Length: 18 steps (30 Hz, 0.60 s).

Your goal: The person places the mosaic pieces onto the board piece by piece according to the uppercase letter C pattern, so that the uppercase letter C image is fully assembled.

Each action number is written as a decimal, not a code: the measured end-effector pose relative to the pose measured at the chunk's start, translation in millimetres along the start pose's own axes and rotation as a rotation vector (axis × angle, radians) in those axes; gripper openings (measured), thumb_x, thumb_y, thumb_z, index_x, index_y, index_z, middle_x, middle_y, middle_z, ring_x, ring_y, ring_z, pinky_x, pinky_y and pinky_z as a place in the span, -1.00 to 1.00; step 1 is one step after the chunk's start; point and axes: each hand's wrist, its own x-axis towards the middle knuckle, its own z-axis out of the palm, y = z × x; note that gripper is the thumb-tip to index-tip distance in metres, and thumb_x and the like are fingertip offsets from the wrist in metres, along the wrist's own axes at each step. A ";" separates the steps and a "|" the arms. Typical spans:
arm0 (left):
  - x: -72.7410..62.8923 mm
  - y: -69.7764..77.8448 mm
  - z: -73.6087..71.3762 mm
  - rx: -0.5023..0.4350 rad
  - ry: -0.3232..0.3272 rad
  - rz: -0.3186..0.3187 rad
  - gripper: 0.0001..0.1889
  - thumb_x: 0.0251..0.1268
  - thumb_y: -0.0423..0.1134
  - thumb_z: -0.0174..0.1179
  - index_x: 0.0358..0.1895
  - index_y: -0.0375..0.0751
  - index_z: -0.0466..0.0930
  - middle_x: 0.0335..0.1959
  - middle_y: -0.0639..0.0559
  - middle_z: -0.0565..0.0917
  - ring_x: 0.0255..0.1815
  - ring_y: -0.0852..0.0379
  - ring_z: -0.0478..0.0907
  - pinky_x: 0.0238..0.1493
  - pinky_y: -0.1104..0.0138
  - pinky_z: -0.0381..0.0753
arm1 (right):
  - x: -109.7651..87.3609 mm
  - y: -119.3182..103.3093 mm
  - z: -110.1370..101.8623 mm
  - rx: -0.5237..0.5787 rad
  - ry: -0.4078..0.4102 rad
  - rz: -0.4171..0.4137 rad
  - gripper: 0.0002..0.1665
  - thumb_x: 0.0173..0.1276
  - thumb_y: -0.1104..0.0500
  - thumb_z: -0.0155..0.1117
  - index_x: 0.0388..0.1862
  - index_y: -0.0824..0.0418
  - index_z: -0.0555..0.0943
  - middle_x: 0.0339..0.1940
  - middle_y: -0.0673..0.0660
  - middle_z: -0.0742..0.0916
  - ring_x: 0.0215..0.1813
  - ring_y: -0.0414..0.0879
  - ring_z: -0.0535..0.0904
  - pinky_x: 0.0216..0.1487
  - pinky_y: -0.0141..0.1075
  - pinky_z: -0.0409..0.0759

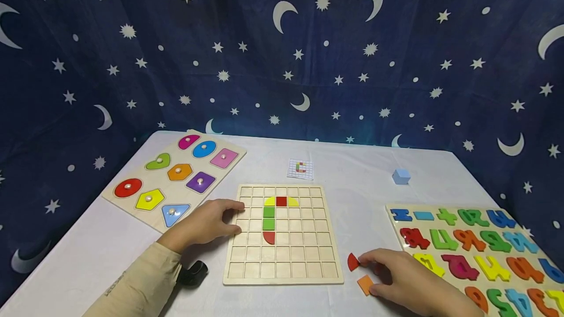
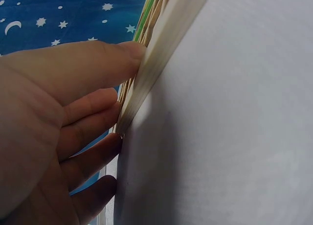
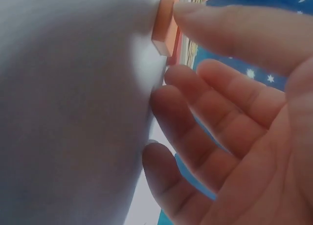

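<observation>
A wooden grid board [image 1: 304, 253] lies mid-table. Set in it are yellow quarter-rounds [image 1: 293, 202], a red square [image 1: 281, 201], green squares [image 1: 269, 212] and a red quarter-round [image 1: 269, 237]. My left hand [image 1: 207, 225] rests its thumb and fingertips along the board's left edge, seen close up in the left wrist view. To the right of the board, my right hand [image 1: 403, 278] has its index fingertip at a loose red quarter-round [image 1: 353, 262]. Its thumb touches an orange square [image 1: 364, 285], whose side shows in the right wrist view; the other fingers are loosely bent.
A small pattern card [image 1: 300, 169] lies behind the board. A shape puzzle [image 1: 169, 187] with knobs is at the left, a letter-and-number puzzle [image 1: 440, 253] at the right. A blue block [image 1: 401, 176] stands at the back right. Something black [image 1: 194, 274] is by the left wrist.
</observation>
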 end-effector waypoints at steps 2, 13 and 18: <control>-0.1 0.2 0.1 -0.002 0.002 -0.004 -0.42 0.09 -0.26 0.51 0.25 -0.16 0.61 0.23 -0.09 0.60 0.34 -0.13 0.44 0.38 -0.01 0.37 | -0.8 1.5 -0.5 0.011 -0.022 -0.012 -0.41 0.05 0.07 0.62 0.10 0.06 0.67 -0.01 -0.07 0.70 -0.10 -0.09 0.52 0.10 0.05 0.62; -0.6 0.4 0.5 0.004 -0.003 -0.007 -0.42 0.09 -0.26 0.50 0.25 -0.15 0.61 0.23 -0.09 0.60 0.35 -0.14 0.43 0.38 -0.01 0.36 | 2.5 0.1 4.6 -0.021 0.050 -0.016 -0.57 0.10 0.15 0.59 -0.03 0.04 0.68 -0.18 -0.14 0.68 -0.20 -0.13 0.50 -0.04 -0.17 0.66; 0.4 -0.5 1.0 -0.001 -0.001 -0.012 -0.42 0.09 -0.26 0.50 0.25 -0.15 0.61 0.23 -0.09 0.60 0.35 -0.15 0.43 0.38 -0.02 0.37 | 3.6 -1.1 3.4 -0.057 0.070 -0.078 -0.64 0.14 0.14 0.56 -0.07 0.03 0.67 -0.28 -0.17 0.63 -0.25 -0.15 0.47 -0.15 -0.29 0.62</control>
